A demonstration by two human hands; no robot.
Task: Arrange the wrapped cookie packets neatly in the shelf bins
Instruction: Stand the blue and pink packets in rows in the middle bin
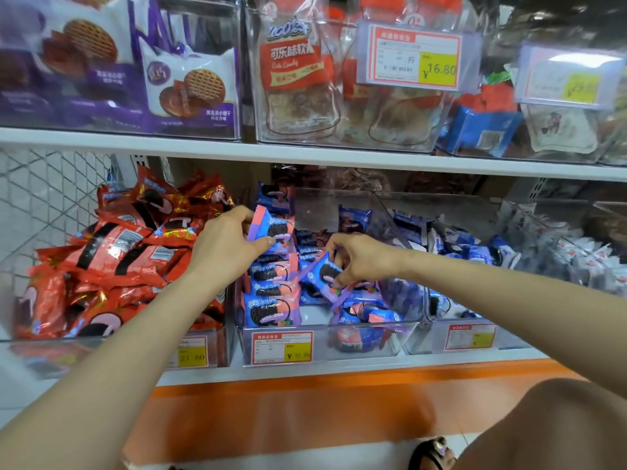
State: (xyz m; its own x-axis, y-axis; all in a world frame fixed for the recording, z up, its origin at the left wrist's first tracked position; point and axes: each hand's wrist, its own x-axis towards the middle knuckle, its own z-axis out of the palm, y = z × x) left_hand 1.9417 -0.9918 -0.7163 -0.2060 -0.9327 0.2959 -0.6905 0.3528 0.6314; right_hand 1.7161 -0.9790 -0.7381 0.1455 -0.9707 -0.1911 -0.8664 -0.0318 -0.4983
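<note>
Middle clear bin (319,344): blue, pink and purple sandwich-cookie packets, one row (271,293) standing on edge along the left wall, others loose at right.
Left clear bin (51,340): heaped with red cookie packets (112,249).
Right clear bin (431,337): blue-and-white packets (475,254).
Left hand (224,245): thumb and fingers pinching an upright pink-purple packet (271,228) above the row's back end.
Right hand (359,259): fingertips clamped on a tilted blue packet (322,273), just beside the row.
Writing: "27 80" on middle price tag (281,347) and left price tag (191,356); "¥16.80" on upper-shelf price tag (417,57).

left hand (226,246) grips upright packet (273,228) | right hand (360,260) pinches tilted packet (321,277)
</note>
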